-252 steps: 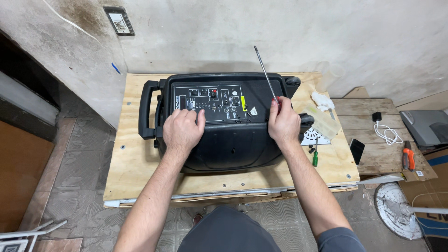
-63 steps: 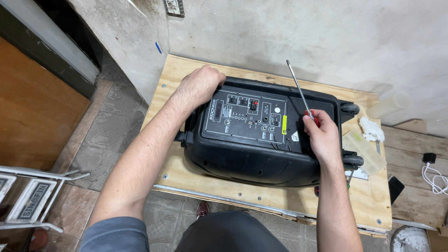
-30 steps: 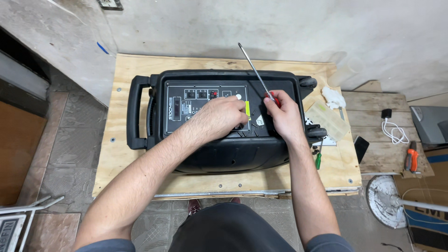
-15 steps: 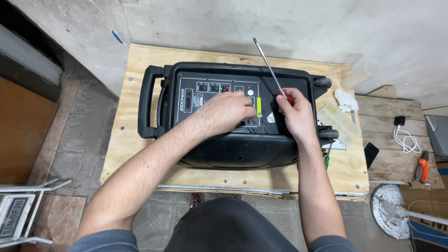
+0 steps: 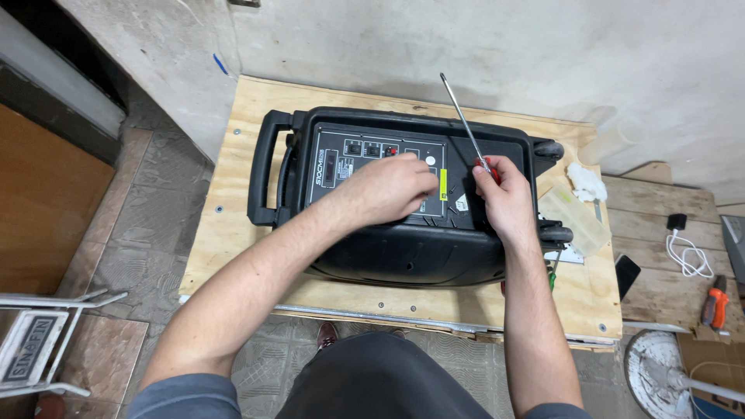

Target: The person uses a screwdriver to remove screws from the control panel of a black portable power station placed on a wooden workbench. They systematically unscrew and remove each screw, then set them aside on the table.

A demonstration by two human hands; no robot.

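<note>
A large black portable speaker [image 5: 403,256] lies on its back on a plywood tabletop [image 5: 233,225], its control panel [image 5: 349,159] facing up and its carry handle [image 5: 264,167] at the left. My left hand [image 5: 392,186] rests on the panel's right part, fingers curled over it. My right hand [image 5: 504,194] sits at the panel's right edge and holds a long screwdriver [image 5: 463,120] by its red handle; the shaft points up and away toward the wall.
A clear plastic parts box [image 5: 574,217] and a white rag [image 5: 586,182] lie right of the speaker. Farther right on a pallet are a white cable with charger [image 5: 687,252], a dark phone [image 5: 625,273] and an orange tool [image 5: 714,302]. A folded ladder [image 5: 39,341] lies on the floor at left.
My left hand has come from the speaker's far left edge onto the control panel. The right hand stays at the panel's right edge with the screwdriver.
</note>
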